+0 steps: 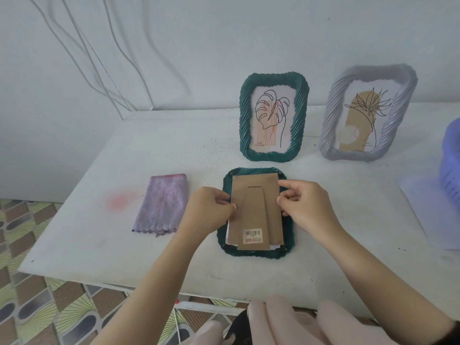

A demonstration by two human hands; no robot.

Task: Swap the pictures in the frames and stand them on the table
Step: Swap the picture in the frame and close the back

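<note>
A dark green frame (pixel 256 255) lies face down on the white table (pixel 149 150), near the front edge. Its brown cardboard backing (pixel 256 210), with a barcode sticker, sits loose and slightly askew in it, a white paper edge showing beneath. My left hand (pixel 209 210) pinches the backing's left edge. My right hand (pixel 303 205) pinches its right edge. Behind stand a second green frame (pixel 273 115) with a leaf drawing and a grey-lilac frame (pixel 368 113) with a flower drawing, both upright.
A folded lilac cloth (pixel 161 205) lies left of the flat frame. A blue-purple plastic basket (pixel 450 160) sits at the right edge on a sheet of paper (pixel 423 212). White cables (pixel 82 46) hang on the wall. Patterned floor tiles show below left.
</note>
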